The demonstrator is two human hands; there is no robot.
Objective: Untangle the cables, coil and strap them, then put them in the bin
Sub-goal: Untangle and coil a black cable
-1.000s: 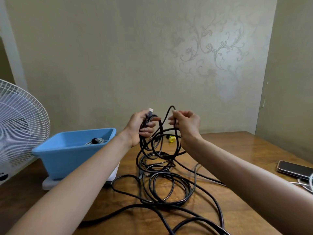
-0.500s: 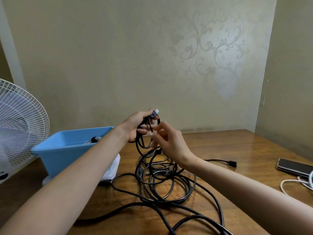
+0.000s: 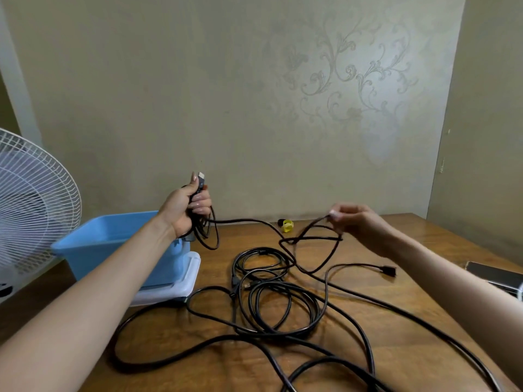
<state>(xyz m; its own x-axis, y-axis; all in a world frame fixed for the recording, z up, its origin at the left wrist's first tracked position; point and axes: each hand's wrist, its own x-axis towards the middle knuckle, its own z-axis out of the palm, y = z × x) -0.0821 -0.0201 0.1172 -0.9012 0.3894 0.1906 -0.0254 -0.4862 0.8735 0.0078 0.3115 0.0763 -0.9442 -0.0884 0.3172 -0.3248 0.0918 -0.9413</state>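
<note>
Wooden table (image 3: 410, 363) carries tangled black cables (image 3: 271, 332) right of the blue plastic bin (image 3: 107, 250). Over the bin's corner the left hand (image 3: 181, 210) grips several loops; farther right, the right hand (image 3: 359, 222) pinches one strand.

Dim, flat indoor light, yellowish cast. Soft sheen on table (image 3: 441, 230) at lower right; faint shadows under cables (image 3: 243, 220). Right hand (image 3: 356, 222) smeared by motion blur, left hand (image 3: 184, 207) sharp. Wide-angle bowing at left and right edges. Slightly soft, compressed detail throughout, wall pattern (image 3: 339, 72) hazy.
</note>
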